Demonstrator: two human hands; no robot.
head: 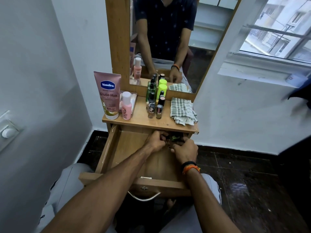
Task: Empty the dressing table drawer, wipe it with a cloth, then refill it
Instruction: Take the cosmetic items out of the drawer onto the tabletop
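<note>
Drawer [127, 153] pulled fully out below the bench [144, 118], floor mostly bare. Small dark items [175, 137], probably bottles, bunched at the back right corner. Left hand [155, 142] and right hand [185, 151] both closed around these, fingers curled to gather several at once. Checked cloth [182, 111] folded on the bench, ready for wiping. Cosmetic bottles [155, 105] and lotion tube [108, 95] parked upright, clear of the drawer.

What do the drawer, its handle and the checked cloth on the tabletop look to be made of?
Drawer: wood-look board, probably laminate, with a smooth light-brown printed grain and a slight sheen.
Handle: likely polished metal, a thin silvery curved bar with bright highlights.
Checked cloth: soft woven fabric, probably cotton, matte, in a white and grey-green check, with limp folds and frayed-looking edges.
</note>
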